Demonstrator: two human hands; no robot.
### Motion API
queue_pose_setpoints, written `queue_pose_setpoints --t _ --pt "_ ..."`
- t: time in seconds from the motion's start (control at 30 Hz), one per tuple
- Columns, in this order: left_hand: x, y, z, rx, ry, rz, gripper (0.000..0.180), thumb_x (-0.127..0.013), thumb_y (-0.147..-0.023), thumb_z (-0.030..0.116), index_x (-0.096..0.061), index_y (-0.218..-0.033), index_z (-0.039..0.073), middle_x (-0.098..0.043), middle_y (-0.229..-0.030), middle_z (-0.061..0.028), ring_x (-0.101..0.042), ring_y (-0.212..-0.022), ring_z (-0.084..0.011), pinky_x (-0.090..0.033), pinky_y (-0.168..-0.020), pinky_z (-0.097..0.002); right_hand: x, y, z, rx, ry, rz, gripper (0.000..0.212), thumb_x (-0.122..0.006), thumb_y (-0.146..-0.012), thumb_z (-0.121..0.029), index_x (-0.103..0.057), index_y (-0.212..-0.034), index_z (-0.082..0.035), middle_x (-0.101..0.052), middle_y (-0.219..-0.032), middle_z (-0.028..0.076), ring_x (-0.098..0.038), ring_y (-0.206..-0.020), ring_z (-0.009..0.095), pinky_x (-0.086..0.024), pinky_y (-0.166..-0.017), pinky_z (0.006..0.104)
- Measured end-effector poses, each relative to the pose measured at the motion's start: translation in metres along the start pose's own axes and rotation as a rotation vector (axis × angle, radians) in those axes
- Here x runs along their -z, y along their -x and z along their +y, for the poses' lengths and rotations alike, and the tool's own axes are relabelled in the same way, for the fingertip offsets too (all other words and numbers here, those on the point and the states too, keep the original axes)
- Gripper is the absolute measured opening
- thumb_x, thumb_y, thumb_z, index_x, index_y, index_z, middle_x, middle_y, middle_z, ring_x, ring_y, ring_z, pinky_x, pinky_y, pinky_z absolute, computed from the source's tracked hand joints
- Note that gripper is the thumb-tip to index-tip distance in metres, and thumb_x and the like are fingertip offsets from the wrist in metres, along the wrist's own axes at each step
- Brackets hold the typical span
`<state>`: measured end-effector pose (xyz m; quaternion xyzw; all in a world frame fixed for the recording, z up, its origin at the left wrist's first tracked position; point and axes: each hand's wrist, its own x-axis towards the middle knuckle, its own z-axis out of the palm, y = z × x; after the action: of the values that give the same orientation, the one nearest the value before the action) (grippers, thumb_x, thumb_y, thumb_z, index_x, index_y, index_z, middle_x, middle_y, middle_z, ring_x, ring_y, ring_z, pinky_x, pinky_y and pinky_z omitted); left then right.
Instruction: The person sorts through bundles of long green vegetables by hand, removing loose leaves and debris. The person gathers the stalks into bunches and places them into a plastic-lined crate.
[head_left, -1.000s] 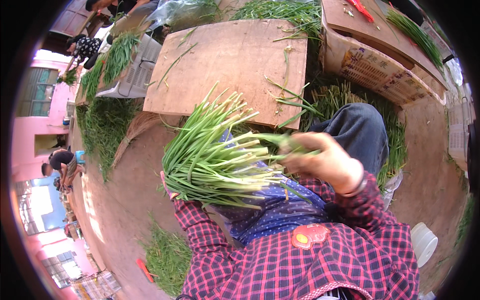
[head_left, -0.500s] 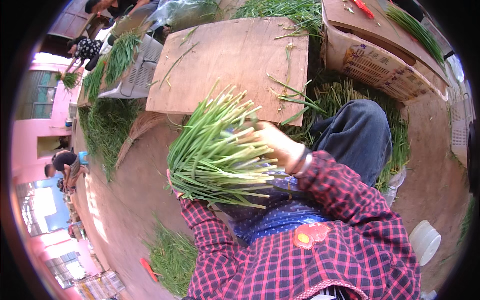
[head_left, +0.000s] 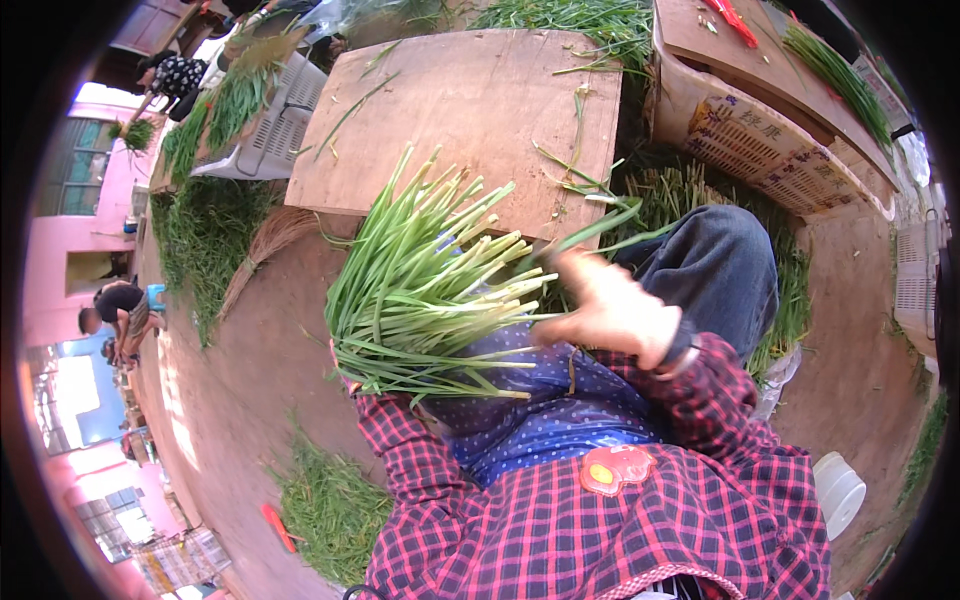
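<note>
Centrally, a bundle of green onions (head_left: 425, 285) lies across the person's lap, white stem ends pointing right, green tips fanning toward the far left over the near edge of the wooden tabletop (head_left: 480, 110). The left hand is hidden beneath the bundle; whether its fingers are together or apart cannot be told. The right hand (head_left: 610, 310) is blurred, just right of the stem ends, its fingers spread apart and gripping nothing. Loose green stalks (head_left: 590, 190) lie on the tabletop's right edge. A white plastic crate (head_left: 265, 130) of greens stands at the far left. A cardboard box (head_left: 760, 140) stands at the far right.
</note>
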<state>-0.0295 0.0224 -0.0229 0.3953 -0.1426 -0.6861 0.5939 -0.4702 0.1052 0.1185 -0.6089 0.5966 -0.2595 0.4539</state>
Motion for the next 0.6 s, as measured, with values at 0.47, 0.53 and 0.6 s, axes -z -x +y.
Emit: queue_pose_setpoints --t 0.47,0.53,0.6 --pt "0.008 0.01 -0.012 -0.028 0.06 -0.014 0.061 -0.042 -0.097 0.054 -0.054 -0.135 0.008 -0.059 -0.132 -0.0138 -0.058 -0.114 -0.0342 -0.047 -0.099 -0.0529 0.036 0.017 0.024 0.078 -0.641 0.286 0.03 -0.057 -0.097 -0.029 -0.066 -0.106 -0.002 -0.065 -0.094 0.007 -0.061 -0.09 0.016 -0.048 -0.08 0.0292" --pt "0.002 0.01 -0.012 -0.029 0.06 -0.024 0.061 -0.042 -0.097 0.054 -0.054 -0.135 0.008 -0.059 -0.132 -0.0137 -0.058 -0.114 -0.0341 -0.047 -0.099 -0.0528 0.028 -0.002 0.007 0.158 -0.434 0.098 0.04 -0.053 -0.098 -0.035 -0.064 -0.117 -0.002 -0.066 -0.11 0.013 -0.063 -0.103 0.023 -0.048 -0.089 0.0336" --pt "-0.003 0.013 -0.009 -0.039 0.056 -0.026 0.061 -0.042 -0.097 0.054 -0.054 -0.135 0.008 -0.059 -0.132 -0.0136 -0.058 -0.114 -0.034 -0.047 -0.099 -0.0528 0.02 -0.033 -0.014 0.114 -0.239 -0.12 0.044 -0.056 -0.093 -0.044 -0.069 -0.111 -0.006 -0.067 -0.101 0.017 -0.064 -0.098 0.026 -0.048 -0.087 0.0325"
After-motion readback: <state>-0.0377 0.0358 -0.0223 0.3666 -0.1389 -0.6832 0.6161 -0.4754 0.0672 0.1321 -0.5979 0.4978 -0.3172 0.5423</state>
